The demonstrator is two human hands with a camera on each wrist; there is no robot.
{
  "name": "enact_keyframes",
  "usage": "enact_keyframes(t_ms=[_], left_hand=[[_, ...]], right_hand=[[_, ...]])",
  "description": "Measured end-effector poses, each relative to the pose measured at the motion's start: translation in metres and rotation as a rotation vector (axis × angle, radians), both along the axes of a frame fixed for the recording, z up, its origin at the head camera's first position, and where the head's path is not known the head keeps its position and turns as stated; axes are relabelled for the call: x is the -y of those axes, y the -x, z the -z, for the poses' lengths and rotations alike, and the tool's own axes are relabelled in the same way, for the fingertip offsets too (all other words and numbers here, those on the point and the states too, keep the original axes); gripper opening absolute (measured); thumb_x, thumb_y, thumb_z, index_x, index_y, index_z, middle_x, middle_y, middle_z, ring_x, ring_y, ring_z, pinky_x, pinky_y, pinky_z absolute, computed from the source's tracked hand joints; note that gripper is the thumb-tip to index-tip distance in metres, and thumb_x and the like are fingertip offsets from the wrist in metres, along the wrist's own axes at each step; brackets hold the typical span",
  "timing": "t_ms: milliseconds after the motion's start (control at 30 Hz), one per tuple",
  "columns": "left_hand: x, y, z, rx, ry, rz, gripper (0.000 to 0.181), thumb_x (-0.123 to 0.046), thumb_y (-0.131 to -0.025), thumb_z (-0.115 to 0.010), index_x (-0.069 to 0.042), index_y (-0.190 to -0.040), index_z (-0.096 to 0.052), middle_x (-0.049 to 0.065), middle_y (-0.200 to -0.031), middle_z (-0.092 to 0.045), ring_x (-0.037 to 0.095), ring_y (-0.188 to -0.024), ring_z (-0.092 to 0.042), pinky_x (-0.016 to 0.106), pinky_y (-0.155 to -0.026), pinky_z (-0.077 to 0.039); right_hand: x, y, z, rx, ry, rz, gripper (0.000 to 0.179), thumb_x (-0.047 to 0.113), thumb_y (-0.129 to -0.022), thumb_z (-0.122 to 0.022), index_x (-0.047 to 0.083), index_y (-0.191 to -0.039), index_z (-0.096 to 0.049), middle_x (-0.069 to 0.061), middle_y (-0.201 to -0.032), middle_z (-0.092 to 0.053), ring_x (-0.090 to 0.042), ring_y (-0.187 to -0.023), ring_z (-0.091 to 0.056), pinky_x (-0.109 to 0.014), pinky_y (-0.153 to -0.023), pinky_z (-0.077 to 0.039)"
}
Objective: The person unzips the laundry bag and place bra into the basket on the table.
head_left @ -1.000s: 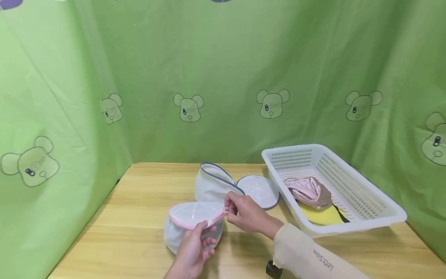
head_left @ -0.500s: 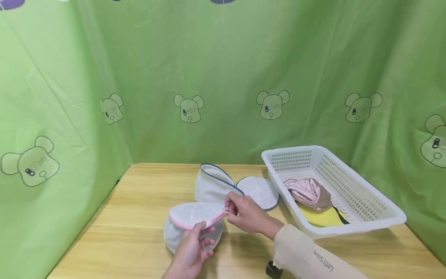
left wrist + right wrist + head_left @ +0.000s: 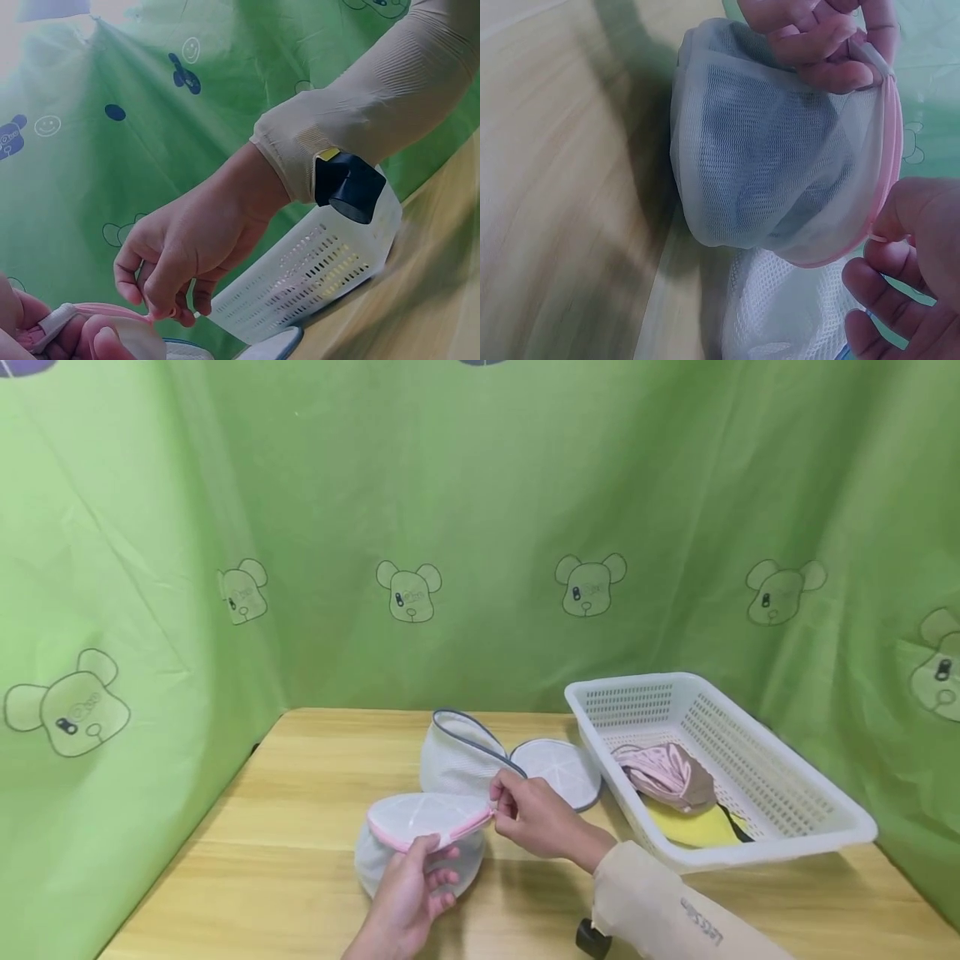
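A rounded white mesh laundry bag [image 3: 372, 864] with a pink zipper sits near the front of the table. My left hand [image 3: 408, 889] pinches the zipper edge at its front, where a pale tab [image 3: 874, 58] shows between thumb and finger. At the right end of the pink zipper [image 3: 889, 146], the thumb and finger of my right hand [image 3: 543, 820] pinch the small zipper pull [image 3: 877, 238]. The bag's mesh lid [image 3: 423, 812] lies over the top. Something dark shows through the mesh side in the right wrist view.
Behind stands a second mesh bag [image 3: 457, 764] with dark trim, its round lid [image 3: 558, 768] folded out flat on the table [image 3: 300, 793]. To the right, a white plastic basket [image 3: 787, 852] holds a crumpled pink cloth [image 3: 667, 777] and a yellow piece [image 3: 690, 827] with a black strap.
Both hands keep the same grips. My right hand and the bag's zipper end have shifted very slightly to the right; the other things have stayed in place.
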State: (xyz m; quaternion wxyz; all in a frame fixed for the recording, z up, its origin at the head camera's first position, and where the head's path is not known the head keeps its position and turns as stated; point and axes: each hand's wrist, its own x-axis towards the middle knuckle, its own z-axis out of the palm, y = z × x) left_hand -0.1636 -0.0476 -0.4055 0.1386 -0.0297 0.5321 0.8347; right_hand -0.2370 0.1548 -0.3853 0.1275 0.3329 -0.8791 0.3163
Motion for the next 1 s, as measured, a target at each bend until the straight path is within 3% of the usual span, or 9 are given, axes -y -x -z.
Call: enact_keyframes(t_ms=[400, 1000], left_hand=[[0.0034, 0.0024, -0.0015, -0.013, -0.014, -0.006, 0.036, -0.024, -0.098, -0.047, -0.003, -0.122, -0.030, 0.003, -0.097, -0.054, 0.011, -0.076, -0.050, 0.019, -0.060, -0.042], [0.0076, 0.0003, -0.0007, -0.014, -0.001, 0.003, 0.036, -0.024, -0.098, -0.047, -0.004, -0.122, -0.029, 0.003, -0.098, -0.054, 0.011, -0.077, -0.050, 0.019, -0.061, -0.042]], right_hand=[[-0.0008, 0.0030, -0.0016, 0.008, 0.006, 0.019, 0.021, -0.003, -0.073, -0.059, 0.010, -0.087, -0.053, 0.013, -0.066, -0.049, 0.000, -0.057, -0.045, -0.021, -0.055, -0.044], [-0.0032, 0.0043, 0.0005, -0.030, -0.030, 0.011, 0.022, -0.001, -0.073, -0.062, 0.012, -0.088, -0.052, 0.012, -0.068, -0.047, -0.001, -0.059, -0.044, -0.020, -0.054, -0.043]])
